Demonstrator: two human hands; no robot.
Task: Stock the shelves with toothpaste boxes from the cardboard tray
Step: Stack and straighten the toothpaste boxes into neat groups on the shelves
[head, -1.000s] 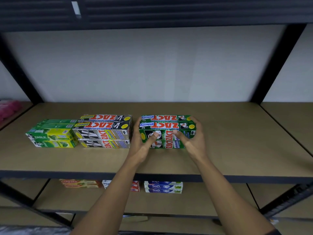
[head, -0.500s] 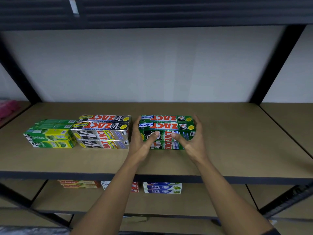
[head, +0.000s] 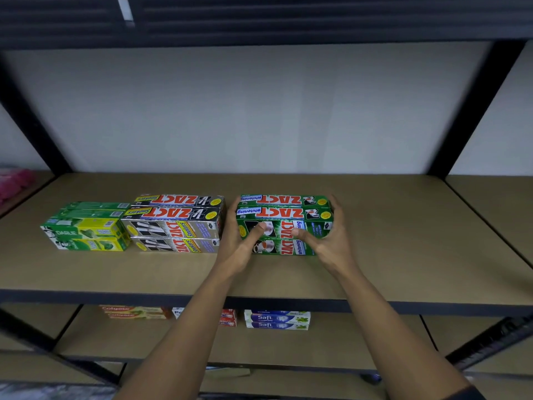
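Note:
A stack of green Zact Whitening toothpaste boxes (head: 284,215) rests on the brown shelf board (head: 403,232), near the middle. My left hand (head: 240,243) cups its left end, thumb pressed on the front face. My right hand (head: 328,241) cups the right end, thumb also on the front. To the left stands a stack of silver Zact Smokers boxes (head: 176,223), a narrow gap away. Further left sits a stack of green and yellow Darlie boxes (head: 86,229). The cardboard tray is out of view.
Black uprights (head: 473,111) frame the bay, with a white wall behind. On the lower shelf lie Colgate boxes (head: 132,311), red and white boxes (head: 227,317) and blue Safi boxes (head: 277,320). A pink item (head: 14,183) sits at the far left.
Both hands and the green stack have stayed almost in place; the stack sits slightly further back on the shelf than a second ago.

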